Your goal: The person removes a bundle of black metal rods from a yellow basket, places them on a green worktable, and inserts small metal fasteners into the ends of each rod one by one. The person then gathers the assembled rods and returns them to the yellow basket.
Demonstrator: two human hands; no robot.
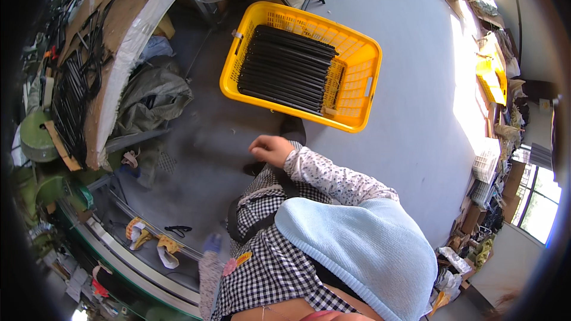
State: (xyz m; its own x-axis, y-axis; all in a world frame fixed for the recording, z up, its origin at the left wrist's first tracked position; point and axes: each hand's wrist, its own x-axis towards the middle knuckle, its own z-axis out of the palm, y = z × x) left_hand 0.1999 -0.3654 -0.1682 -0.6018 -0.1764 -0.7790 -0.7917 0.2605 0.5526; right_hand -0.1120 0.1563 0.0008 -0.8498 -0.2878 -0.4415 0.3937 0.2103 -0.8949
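Note:
My right hand (pixel 270 148) hangs in front of my checked apron, fingers curled in, and I see nothing in it. It is a short way from the near edge of a yellow plastic basket (pixel 358 77) on the grey floor. The basket holds a neat layer of several long black rods (pixel 285 68). My left hand (pixel 211 244), in a bluish glove, is low at my left side beside a metal rail and is blurred. I cannot tell whether it holds anything. A light blue cloth (pixel 363 249) lies over my shoulder.
A cardboard-covered bench (pixel 113 35) at the left carries more black rods and cables. Yellow gloves (pixel 140 232) and a black clip (pixel 178 229) lie on the rail at lower left. A grey cover (pixel 151 95) is heaped by the bench. Another yellow crate (pixel 491 74) and clutter line the right wall.

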